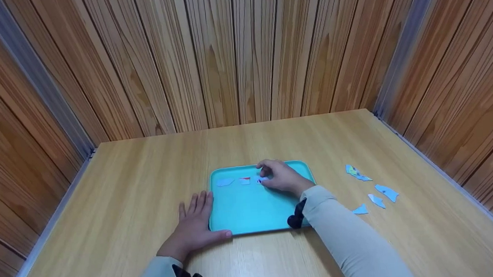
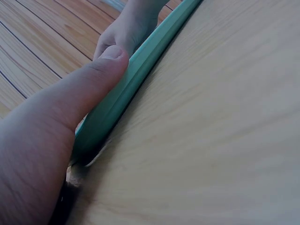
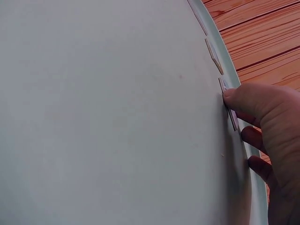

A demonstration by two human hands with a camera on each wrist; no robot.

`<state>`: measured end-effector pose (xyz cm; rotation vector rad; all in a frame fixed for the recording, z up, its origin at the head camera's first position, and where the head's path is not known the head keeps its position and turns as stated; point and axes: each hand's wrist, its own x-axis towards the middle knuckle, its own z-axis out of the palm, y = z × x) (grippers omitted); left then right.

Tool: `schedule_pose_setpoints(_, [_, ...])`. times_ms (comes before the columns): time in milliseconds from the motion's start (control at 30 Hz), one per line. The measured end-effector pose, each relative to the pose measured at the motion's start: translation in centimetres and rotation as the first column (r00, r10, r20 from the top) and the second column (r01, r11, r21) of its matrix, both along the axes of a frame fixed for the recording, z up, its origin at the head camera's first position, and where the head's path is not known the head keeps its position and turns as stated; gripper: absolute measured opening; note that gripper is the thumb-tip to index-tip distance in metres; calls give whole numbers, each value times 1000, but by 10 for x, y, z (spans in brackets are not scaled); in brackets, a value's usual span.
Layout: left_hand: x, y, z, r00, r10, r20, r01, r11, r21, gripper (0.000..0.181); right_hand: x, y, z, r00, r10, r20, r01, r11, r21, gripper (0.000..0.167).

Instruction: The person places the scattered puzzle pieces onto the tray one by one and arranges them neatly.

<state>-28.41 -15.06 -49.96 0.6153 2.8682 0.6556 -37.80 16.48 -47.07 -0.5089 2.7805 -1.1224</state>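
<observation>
A turquoise tray (image 1: 250,210) lies on the table. Along its far edge, a plain light-blue puzzle piece (image 1: 225,182) and a piece with a red patch (image 1: 245,181) lie in a row. To their right, my right hand (image 1: 281,176) pinches a third flat puzzle piece (image 3: 233,119) low at the tray floor, thumb on its near face; the fingers partly hide it. My left hand (image 1: 197,227) rests at the tray's near left corner, fingers spread and straight along the left side. Its thumb (image 2: 101,77) lies against the near rim.
Right of the tray, several irregular pieces lie loose on the table: a multicoloured one (image 1: 358,172), a larger blue one (image 1: 387,192), a small one (image 1: 376,201) and another (image 1: 361,209) close to the right sleeve. Wood-panelled walls (image 1: 234,59) enclose the table.
</observation>
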Motion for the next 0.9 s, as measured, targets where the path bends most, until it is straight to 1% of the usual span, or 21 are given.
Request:
schedule_pose_setpoints(100, [0,0,0,1000,0,6,0,1000,-3,128,0,1,1,1000,6,-1,-6,1000,-4,38])
schedule_pose_setpoints(267, [0,0,2,1000,-7,8,7,1000,5,127,3,7,4,1000,12,21,-12,1000,0,40])
schedule_pose_setpoints(467, [1,0,2,1000,-9,11,9,1000,21,126,14,26,14,1000,4,16,-4,1000,-8,43])
schedule_pose_setpoints(600, [0,0,1,1000,-7,5,7,1000,20,127,24,46,21,1000,15,-24,-15,999,-29,42])
schedule_pose_setpoints(700, [0,0,1,1000,-6,1,6,1000,18,128,31,62,26,996,31,-78,-34,999,-34,42])
schedule_pose_setpoints(833, [-1,0,1,1000,-2,6,2,1000,10,128,40,86,28,990,32,-136,-39,998,-50,43])
schedule_pose_setpoints(900, [-1,0,0,1000,1,11,-1,1000,8,128,46,97,27,989,18,-149,-29,997,-71,43])
